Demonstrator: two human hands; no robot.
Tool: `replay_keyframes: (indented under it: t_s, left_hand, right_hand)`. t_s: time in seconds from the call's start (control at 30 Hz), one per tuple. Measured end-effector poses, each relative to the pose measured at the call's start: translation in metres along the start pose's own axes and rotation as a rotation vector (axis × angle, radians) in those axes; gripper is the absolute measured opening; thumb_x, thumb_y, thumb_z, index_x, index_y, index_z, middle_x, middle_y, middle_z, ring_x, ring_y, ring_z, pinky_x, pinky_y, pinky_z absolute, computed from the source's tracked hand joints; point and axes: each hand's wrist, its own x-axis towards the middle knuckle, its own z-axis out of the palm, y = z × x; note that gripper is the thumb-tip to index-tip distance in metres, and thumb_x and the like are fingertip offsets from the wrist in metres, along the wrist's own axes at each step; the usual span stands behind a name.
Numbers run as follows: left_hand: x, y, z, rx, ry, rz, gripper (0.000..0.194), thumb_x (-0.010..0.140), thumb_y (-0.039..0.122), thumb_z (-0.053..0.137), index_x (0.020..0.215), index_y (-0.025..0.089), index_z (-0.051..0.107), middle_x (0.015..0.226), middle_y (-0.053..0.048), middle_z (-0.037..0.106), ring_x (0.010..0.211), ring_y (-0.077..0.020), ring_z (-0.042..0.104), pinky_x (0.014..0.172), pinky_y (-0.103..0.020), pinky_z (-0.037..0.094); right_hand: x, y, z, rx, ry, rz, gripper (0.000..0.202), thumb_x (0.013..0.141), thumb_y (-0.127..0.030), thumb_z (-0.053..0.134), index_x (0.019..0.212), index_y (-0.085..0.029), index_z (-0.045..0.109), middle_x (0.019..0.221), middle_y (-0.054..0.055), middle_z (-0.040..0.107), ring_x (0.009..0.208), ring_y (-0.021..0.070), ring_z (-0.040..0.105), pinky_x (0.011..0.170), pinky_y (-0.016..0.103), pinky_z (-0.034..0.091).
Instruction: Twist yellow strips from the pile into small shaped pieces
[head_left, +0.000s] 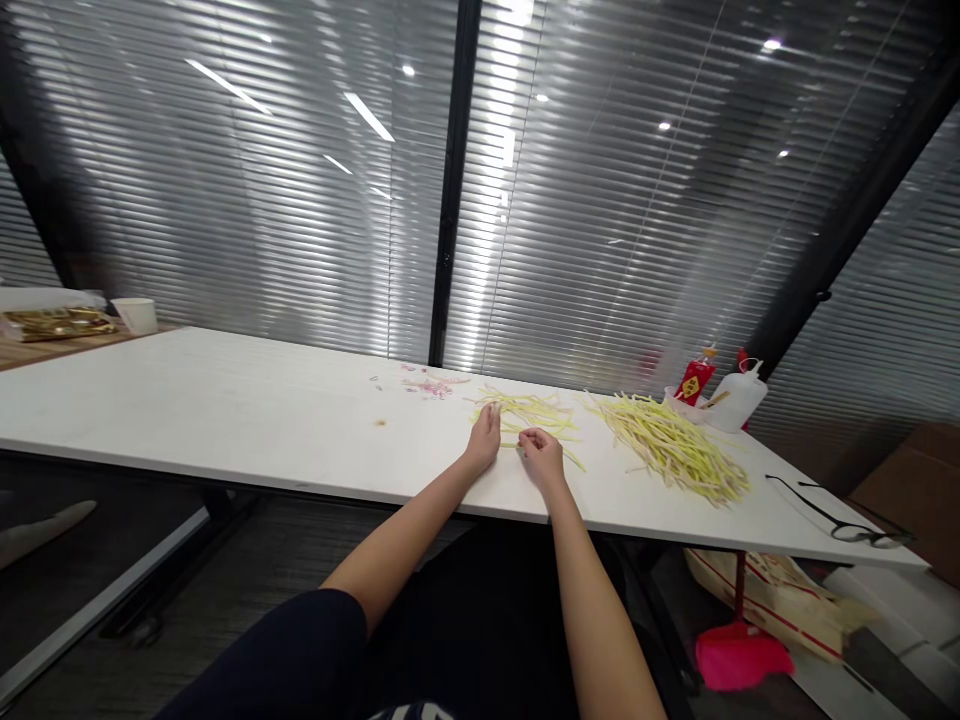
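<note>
White table (225, 420); strands (534, 407) (partly behind left hand (484, 440)).

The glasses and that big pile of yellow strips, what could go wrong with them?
The glasses lie near the table's right end, so a bump might knock them off. The big pile of yellow strips is loose, so a careless sweep of the right hand could scatter it.

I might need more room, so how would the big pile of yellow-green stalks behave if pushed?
The big pile of yellow-green stalks would probably splay apart, since its ends stick out unevenly. Each thin stalk is likely light, and perhaps bendy, as some curve.
</note>
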Motion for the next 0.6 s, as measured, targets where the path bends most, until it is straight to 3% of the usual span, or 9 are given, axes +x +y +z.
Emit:
replay_keyframes:
  t_s: [0.1,0.27,0.4,0.5,0.6]
  left_hand:
    - [-0.005,-0.002,0.003,0.243,-0.075,0.271,0.036,0.092,0.045,0.033,0.109,0.019,0.052,0.116,-0.011,0.058,0.111,-0.0194,0.051,0.097,-0.036,0.039]
    - [-0.017,0.001,0.004,0.517,-0.278,0.393,0.043,0.094,0.036,0.026,0.129,0.017,0.043,0.128,-0.011,0.052,0.119,-0.0190,0.048,0.100,-0.034,0.037]
    - [-0.025,0.012,0.000,0.790,-0.418,0.494,0.044,0.094,0.034,0.027,0.134,0.019,0.038,0.123,-0.010,0.054,0.110,-0.0205,0.054,0.089,-0.033,0.044]
    - [-0.028,0.022,-0.015,0.968,-0.451,0.536,0.042,0.093,0.032,0.029,0.132,0.022,0.041,0.111,-0.009,0.058,0.093,-0.0196,0.060,0.080,-0.031,0.046]
    - [-0.027,0.028,-0.047,1.014,-0.493,0.575,0.041,0.091,0.031,0.033,0.129,0.024,0.046,0.102,-0.009,0.059,0.085,-0.0204,0.060,0.079,-0.031,0.045]
  right_hand:
    - [0.000,0.000,0.000,-0.021,-0.004,-0.007,0.023,0.072,-0.039,0.059,0.076,-0.017,0.064,0.067,0.003,0.064,0.065,0.0184,0.059,0.059,0.027,0.043]
    - [0.002,0.005,-0.002,-0.069,0.002,-0.043,0.021,0.073,-0.037,0.056,0.076,-0.018,0.063,0.069,0.003,0.064,0.064,0.0177,0.056,0.059,0.026,0.041]
    - [0.002,0.007,-0.003,-0.148,0.032,-0.072,0.016,0.070,-0.032,0.053,0.070,-0.018,0.061,0.059,0.000,0.058,0.056,0.0159,0.050,0.055,0.025,0.038]
    - [0.000,0.003,-0.003,-0.125,0.018,-0.065,0.017,0.069,-0.032,0.055,0.073,-0.017,0.062,0.063,0.001,0.061,0.059,0.0165,0.052,0.057,0.026,0.039]
    - [-0.004,-0.004,-0.001,-0.086,0.002,-0.024,0.022,0.071,-0.037,0.056,0.076,-0.017,0.063,0.068,0.004,0.064,0.063,0.0178,0.056,0.060,0.026,0.042]
